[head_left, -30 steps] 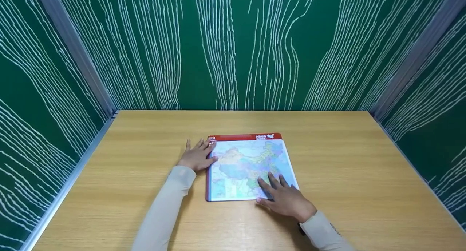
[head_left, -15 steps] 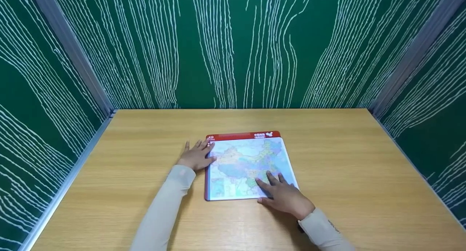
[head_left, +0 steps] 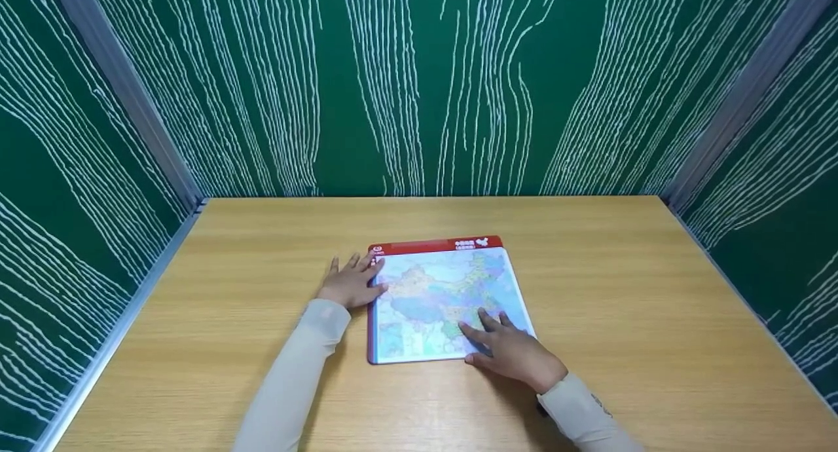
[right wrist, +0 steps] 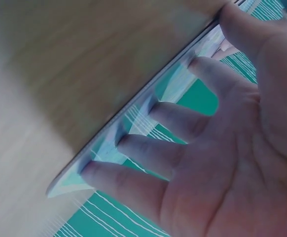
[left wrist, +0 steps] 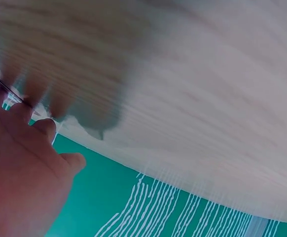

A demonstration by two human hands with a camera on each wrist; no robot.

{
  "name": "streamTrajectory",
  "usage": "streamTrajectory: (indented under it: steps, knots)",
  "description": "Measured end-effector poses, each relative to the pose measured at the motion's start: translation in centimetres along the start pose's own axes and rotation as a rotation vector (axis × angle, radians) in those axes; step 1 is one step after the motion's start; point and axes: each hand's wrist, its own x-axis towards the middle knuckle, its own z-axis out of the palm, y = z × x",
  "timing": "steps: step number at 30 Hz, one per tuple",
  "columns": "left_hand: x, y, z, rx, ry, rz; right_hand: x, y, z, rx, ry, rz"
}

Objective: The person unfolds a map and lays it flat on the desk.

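Observation:
A flat map board [head_left: 432, 295] with a red top band lies on the wooden table, printed with a coloured map of China. At its upper left edge my left hand [head_left: 347, 285] rests with fingers spread, the fingertips on the board's margin. My right hand [head_left: 514, 357] touches the lower right corner with spread fingers, its thumb at the bottom edge. In the right wrist view, the fingertips of the right hand [right wrist: 222, 148] meet the glossy board [right wrist: 168, 81]. The left wrist view shows the left hand [left wrist: 25, 168] at the board's edge, partly cut off by the frame.
The wooden table [head_left: 641, 295] extends around the board on all sides. Green panels [head_left: 452, 92] with white wavy lines stand behind and at both sides, joined by grey metal posts [head_left: 124, 92] at the corners.
The head view shifts slightly. Both hands stay almost in the same place on the board, and the board itself shows no clear movement on the table.

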Motion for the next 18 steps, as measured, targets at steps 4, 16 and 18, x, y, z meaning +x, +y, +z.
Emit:
streamTrajectory:
  steps: [4,16,18]
  knots:
    - [0.0,-0.2,0.0,-0.009,-0.007,-0.002,0.1,0.4,-0.1,0.011,0.003,-0.024]
    - [-0.6,-0.7,0.1,0.008,-0.031,0.002,0.4,1.3,-0.7,0.069,-0.055,-0.031]
    - [-0.9,-0.7,0.1,0.016,-0.034,0.007,0.4,1.4,-0.9,0.079,-0.064,-0.028]
